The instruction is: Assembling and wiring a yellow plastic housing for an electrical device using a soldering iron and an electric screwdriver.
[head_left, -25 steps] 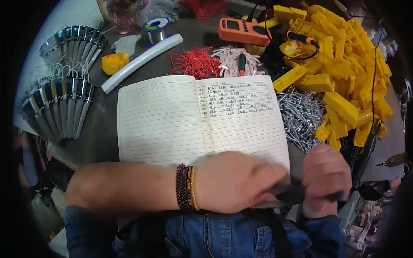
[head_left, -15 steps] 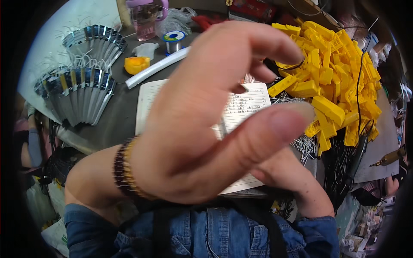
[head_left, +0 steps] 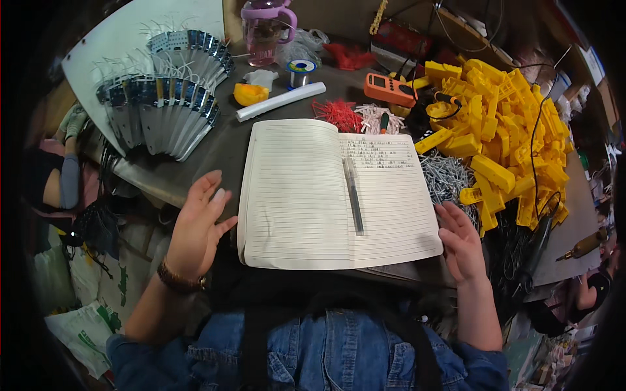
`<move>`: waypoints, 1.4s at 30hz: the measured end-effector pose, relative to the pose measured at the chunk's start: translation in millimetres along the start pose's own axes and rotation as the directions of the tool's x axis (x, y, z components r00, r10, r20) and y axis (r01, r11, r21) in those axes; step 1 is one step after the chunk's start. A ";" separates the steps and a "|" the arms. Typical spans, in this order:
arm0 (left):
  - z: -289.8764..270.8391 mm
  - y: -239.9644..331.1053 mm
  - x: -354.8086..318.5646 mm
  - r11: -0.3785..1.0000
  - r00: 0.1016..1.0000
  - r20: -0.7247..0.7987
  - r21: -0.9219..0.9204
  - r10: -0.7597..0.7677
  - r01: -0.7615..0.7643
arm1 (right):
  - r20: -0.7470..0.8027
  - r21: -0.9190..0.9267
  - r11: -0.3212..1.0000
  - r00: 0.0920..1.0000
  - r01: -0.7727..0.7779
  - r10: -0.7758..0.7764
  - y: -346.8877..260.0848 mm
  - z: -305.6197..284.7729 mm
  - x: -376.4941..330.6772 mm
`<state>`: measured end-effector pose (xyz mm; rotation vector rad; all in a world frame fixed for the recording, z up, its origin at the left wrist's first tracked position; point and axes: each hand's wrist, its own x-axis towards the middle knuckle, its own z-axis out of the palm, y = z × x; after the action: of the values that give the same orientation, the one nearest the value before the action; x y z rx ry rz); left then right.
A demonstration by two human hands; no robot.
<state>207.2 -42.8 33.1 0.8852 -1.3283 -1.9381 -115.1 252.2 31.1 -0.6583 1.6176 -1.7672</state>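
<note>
An open lined notebook (head_left: pixel 297 195) lies in front of me on the dark table, with handwriting on the upper part of its right page. A capped pen (head_left: pixel 355 202) with a dark barrel rests along the right page, close to the fold. My left hand (head_left: pixel 199 228) hovers just left of the notebook, fingers spread and holding nothing; a dark beaded bracelet circles its wrist. Beside the lower right edge of the notebook is my right hand (head_left: pixel 463 244), fingers loosely apart with nothing in them. Whether its fingertips touch the page edge is hard to tell.
Yellow plastic housings (head_left: pixel 489 130) are heaped at right, beside metal pins (head_left: pixel 447 179). Behind the notebook are red wires (head_left: pixel 338 116), an orange meter (head_left: pixel 390 89), a white bar (head_left: pixel 280 102), a solder spool (head_left: pixel 301 73) and a cup (head_left: pixel 261 32). Grey strips (head_left: pixel 160 114) fan out at left.
My left hand, which covered much of the notebook close to the camera, has dropped to the left side. My right hand has come into fuller view at the notebook's right edge.
</note>
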 end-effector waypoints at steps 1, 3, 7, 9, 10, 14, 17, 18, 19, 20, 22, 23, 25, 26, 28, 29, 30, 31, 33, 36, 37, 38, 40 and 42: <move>-3.4 -2.0 7.8 1.000 1.000 0.006 -0.007 0.010 -0.010 | 0.047 0.059 0.995 0.996 -0.082 0.079 -0.9 -1.7 5.3; -21.0 -1.5 13.9 0.915 0.941 0.323 -0.342 -0.102 0.216 | 0.120 0.111 0.967 0.969 -0.230 0.217 -16.0 21.2 10.9; 30.7 2.0 19.6 0.923 0.864 0.501 -0.301 -0.060 0.238 | 0.230 -0.138 0.977 0.955 -0.160 0.189 -31.6 34.4 9.9; 58.3 -8.5 14.2 0.965 0.870 0.492 -0.207 -0.037 0.158 | 0.253 -0.143 0.985 0.958 -0.099 0.133 -51.5 51.6 0.9; 62.8 -25.0 17.6 0.882 0.827 0.562 -0.380 -0.019 0.279 | 0.277 -0.142 0.989 0.957 -0.049 0.088 -62.0 59.0 -3.9; 104.6 -43.6 34.7 0.551 0.497 0.868 -0.423 0.019 0.719 | 0.446 -0.214 0.977 0.892 0.023 0.077 -96.6 77.7 -27.0; 125.4 -37.3 21.7 0.757 0.671 0.741 -0.420 -0.033 0.501 | 0.517 -0.294 0.955 0.835 -0.032 0.187 -118.6 83.4 -33.9; 123.5 -37.8 23.6 0.773 0.719 0.695 -0.461 0.009 0.436 | 0.539 -0.300 0.954 0.820 -0.027 0.192 -123.9 88.8 -34.2; 125.1 -28.9 22.6 0.786 0.792 0.611 -0.497 0.016 0.368 | 0.636 -0.194 0.972 0.771 0.132 0.023 -123.7 88.7 -35.2; 124.7 -20.4 23.9 0.794 0.859 0.511 -0.530 0.019 0.298 | 0.712 -0.033 0.996 0.701 0.088 -0.039 -121.5 90.6 -34.2; 129.8 3.1 27.7 0.805 0.938 0.330 -0.583 0.106 0.115 | 0.694 -0.221 0.937 0.718 0.270 -0.043 -105.7 107.4 -36.4; 137.7 10.6 30.5 0.795 0.939 0.310 -0.601 0.145 0.076 | 0.680 -0.442 0.732 0.725 0.519 -0.105 -92.9 116.3 -34.8; 148.4 19.8 34.4 0.786 0.935 0.301 -0.617 0.188 0.041 | 0.635 -0.727 0.288 0.770 0.624 -0.066 -60.0 131.7 -24.8; 153.0 21.0 34.1 0.849 0.933 0.281 -0.527 0.226 -0.047 | 0.623 -0.737 0.273 0.778 0.618 -0.079 -58.6 128.7 -17.0; 156.8 23.9 34.8 0.893 0.918 0.285 -0.430 0.275 -0.134 | 0.309 -0.393 0.920 0.940 -0.008 0.141 -61.7 122.7 -2.1; 148.7 27.9 31.8 0.902 0.874 0.328 -0.362 0.359 -0.235 | 0.242 -0.171 0.985 0.968 -0.024 0.066 -75.7 117.6 3.9; 139.1 30.4 29.6 0.894 0.819 0.377 -0.297 0.433 -0.336 | 0.103 -0.149 0.909 0.920 0.390 -0.379 -90.5 120.6 13.1; 117.1 27.0 31.2 0.917 0.833 0.394 -0.078 0.388 -0.391 | 0.165 -0.211 0.972 0.984 0.103 -0.069 -136.8 109.7 14.8; 68.2 -3.0 39.2 0.783 0.756 0.408 0.140 0.511 -0.606 | 0.104 -0.386 0.868 0.949 0.313 -0.296 -203.2 93.9 24.6; 29.4 -7.2 34.4 0.436 0.598 0.448 0.417 0.665 -0.797 | 0.028 -0.590 0.563 0.711 0.579 -0.703 -311.6 50.1 51.8; 25.1 -9.8 35.2 0.384 0.594 0.442 0.477 0.672 -0.790 | -0.020 -0.758 0.455 0.679 0.468 -0.733 -355.6 31.0 62.7; 15.8 -13.5 36.4 0.386 0.600 0.438 0.484 0.670 -0.785 | -0.017 -0.802 0.336 0.543 0.495 -0.839 -385.1 28.9 80.7; 6.6 -23.7 46.1 0.275 0.593 0.453 0.590 0.665 -0.759 | -0.171 -0.853 0.395 0.532 0.341 -0.829 -446.0 11.3 109.2; 3.8 -30.7 45.0 0.312 0.646 0.390 0.639 0.657 -0.703 | -0.173 -0.914 0.307 0.430 0.266 -0.886 -480.6 14.2 140.5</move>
<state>174.2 -67.2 -3.0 0.4193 -2.1609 -0.6734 -258.5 153.8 500.9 -1.3594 3.1457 -1.8251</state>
